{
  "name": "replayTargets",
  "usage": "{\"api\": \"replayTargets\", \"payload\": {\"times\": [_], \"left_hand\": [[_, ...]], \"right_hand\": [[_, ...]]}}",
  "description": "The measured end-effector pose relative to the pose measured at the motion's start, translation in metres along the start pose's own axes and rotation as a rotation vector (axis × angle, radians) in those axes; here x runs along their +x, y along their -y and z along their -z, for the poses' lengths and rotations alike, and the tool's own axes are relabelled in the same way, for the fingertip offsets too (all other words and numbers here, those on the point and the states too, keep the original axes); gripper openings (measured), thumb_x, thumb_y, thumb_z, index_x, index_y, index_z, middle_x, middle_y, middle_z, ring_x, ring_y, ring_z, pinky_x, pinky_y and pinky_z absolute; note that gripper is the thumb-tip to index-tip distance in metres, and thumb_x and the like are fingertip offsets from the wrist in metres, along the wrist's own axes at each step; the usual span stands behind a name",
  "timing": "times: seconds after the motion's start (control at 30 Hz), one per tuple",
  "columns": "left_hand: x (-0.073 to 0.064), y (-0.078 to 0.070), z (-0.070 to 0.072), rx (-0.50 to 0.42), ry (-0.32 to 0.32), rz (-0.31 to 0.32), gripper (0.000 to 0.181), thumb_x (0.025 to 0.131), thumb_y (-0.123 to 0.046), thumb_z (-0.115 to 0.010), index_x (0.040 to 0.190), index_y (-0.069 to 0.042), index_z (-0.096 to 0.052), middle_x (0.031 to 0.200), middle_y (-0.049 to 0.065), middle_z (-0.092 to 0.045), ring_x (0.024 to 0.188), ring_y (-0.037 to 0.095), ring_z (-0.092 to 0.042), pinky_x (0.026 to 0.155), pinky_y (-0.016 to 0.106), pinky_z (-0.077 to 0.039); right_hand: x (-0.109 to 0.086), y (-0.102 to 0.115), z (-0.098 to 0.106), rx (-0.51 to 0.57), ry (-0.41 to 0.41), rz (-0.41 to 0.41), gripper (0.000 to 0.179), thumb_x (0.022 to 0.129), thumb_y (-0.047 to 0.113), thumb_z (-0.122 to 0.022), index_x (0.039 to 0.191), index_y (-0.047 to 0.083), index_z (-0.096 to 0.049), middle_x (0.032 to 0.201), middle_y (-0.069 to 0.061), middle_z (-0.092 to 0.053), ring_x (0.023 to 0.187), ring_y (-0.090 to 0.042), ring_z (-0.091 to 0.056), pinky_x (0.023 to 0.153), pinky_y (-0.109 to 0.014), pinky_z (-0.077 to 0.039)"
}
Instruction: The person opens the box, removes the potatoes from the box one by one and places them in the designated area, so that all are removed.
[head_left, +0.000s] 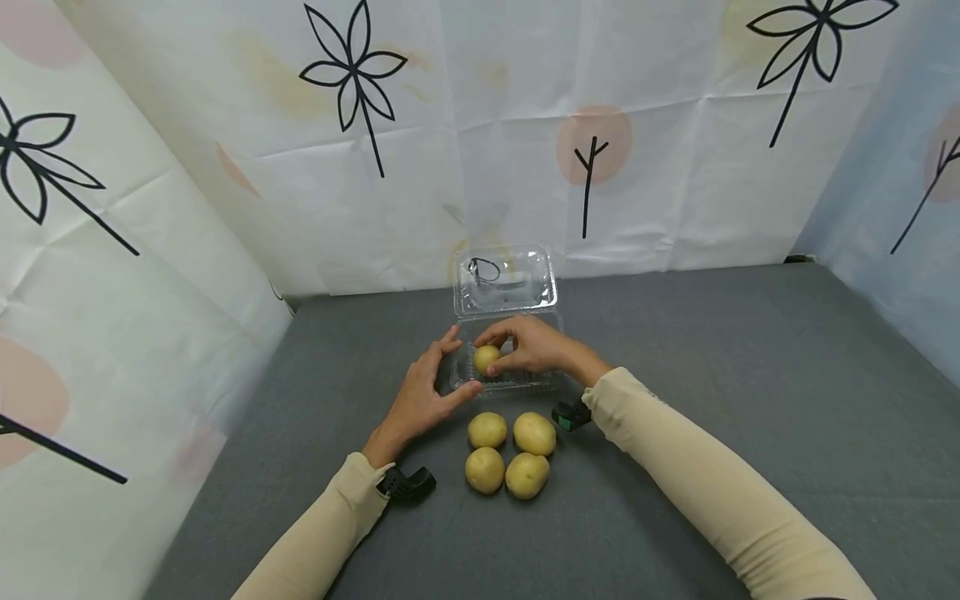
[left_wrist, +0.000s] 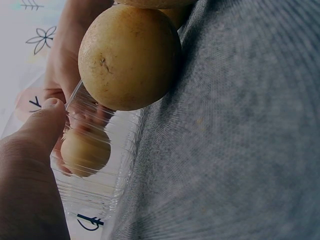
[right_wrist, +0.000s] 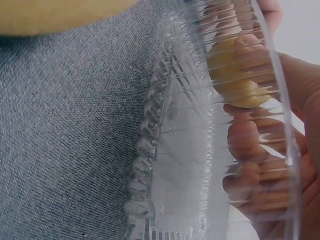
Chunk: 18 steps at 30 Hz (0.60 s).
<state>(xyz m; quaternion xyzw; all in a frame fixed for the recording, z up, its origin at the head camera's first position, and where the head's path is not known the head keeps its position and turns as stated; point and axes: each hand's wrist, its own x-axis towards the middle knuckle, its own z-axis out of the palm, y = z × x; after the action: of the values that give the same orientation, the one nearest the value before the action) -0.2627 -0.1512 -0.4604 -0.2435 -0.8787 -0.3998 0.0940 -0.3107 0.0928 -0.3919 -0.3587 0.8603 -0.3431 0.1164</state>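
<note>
A clear plastic clamshell box [head_left: 504, 283] stands with its lid raised toward the back wall. My right hand [head_left: 534, 346] pinches a yellow potato [head_left: 486, 360] between thumb and fingers, inside the box's left part. Through the ribbed clear wall, the right wrist view shows the same potato [right_wrist: 235, 75] against the fingertips. My left hand [head_left: 423, 396] is at the box's left front corner, fingers spread and fairly straight, the thumb near the front rim. Several more potatoes [head_left: 484, 470] lie in a two-by-two group on the cloth in front of the box.
A grey cloth [head_left: 712, 400] covers the table. Behind and at the sides hang white sheets [head_left: 480, 192] printed with black flowers and trees. The loose potatoes sit between my two forearms, and a black wrist camera [head_left: 407, 485] is on the left wrist.
</note>
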Motion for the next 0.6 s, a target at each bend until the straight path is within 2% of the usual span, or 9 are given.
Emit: {"api": "replayTargets", "payload": {"times": [0.23,0.6], "left_hand": [[0.0,-0.001,0.0,-0.006,0.004,0.009,0.088,0.091,-0.046,-0.073,0.162,-0.017,-0.029,0.155,0.008,-0.051,0.15,0.033,-0.037,0.119,0.066,-0.027],[-0.001,0.0,0.0,-0.005,0.003,0.009,0.088,0.092,-0.053,-0.07,0.162,-0.02,-0.028,0.156,0.007,-0.049,0.151,0.034,-0.035,0.118,0.069,-0.024]], "right_hand": [[-0.005,0.003,0.001,0.01,-0.016,0.018,0.048,0.089,0.023,-0.08,0.132,0.006,-0.068,0.129,-0.01,-0.07,0.112,-0.025,-0.066,0.073,-0.028,-0.052],[-0.017,0.012,0.002,0.04,-0.051,0.067,0.046,0.089,0.02,-0.08,0.131,0.005,-0.068,0.127,-0.009,-0.071,0.107,-0.024,-0.067,0.07,-0.027,-0.051]]}}
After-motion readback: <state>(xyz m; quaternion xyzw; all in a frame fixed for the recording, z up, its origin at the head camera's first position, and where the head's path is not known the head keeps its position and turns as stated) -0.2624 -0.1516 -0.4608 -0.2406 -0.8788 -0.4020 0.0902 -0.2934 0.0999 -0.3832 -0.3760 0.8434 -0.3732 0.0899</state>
